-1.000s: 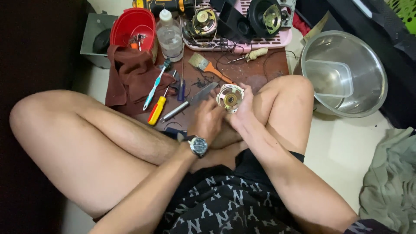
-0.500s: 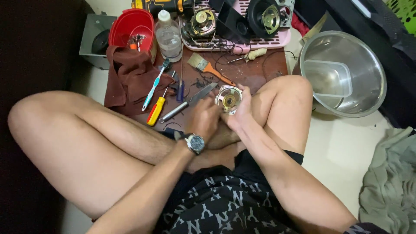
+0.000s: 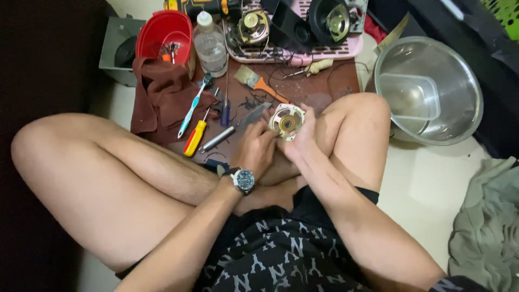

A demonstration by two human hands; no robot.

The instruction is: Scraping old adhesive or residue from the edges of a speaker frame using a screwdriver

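head view: the person sits cross-legged on the floor in front of a low brown wooden counter (image 3: 303,89). both hands meet at the near edge of the counter, between the knees. the left hand (image 3: 255,150), with a round dark-faced wristwatch (image 3: 244,180) on the wrist, and the right hand (image 3: 300,141) hold together a small round speaker driver with a metal frame and a gold centre (image 3: 286,120). the grip of each hand is closed on the rim of this driver, left fingers on its left side and right fingers on its right side, and the driver faces up toward the camera, raised a little over the near edge.

just left of the left hand a grey metal blade tool with a dark handle (image 3: 235,126) lies on the counter, pointing to the driver. further left lie a yellow and red screwdriver (image 3: 195,136) and a light blue toothbrush (image 3: 192,107), both slanted, beside a dark red cloth (image 3: 162,97) that hangs over the left edge. a paintbrush with an orange handle (image 3: 258,83) lies near the middle of the counter.

at the far left corner stands a red plastic bowl (image 3: 162,30), and just beside it a clear plastic bottle with a white cap (image 3: 210,44). along the far edge a pink plastic tray (image 3: 308,50) carries speaker parts. on the floor beyond the right edge rests a large steel bowl (image 3: 459,81) with a clear plastic container (image 3: 408,96) inside it.
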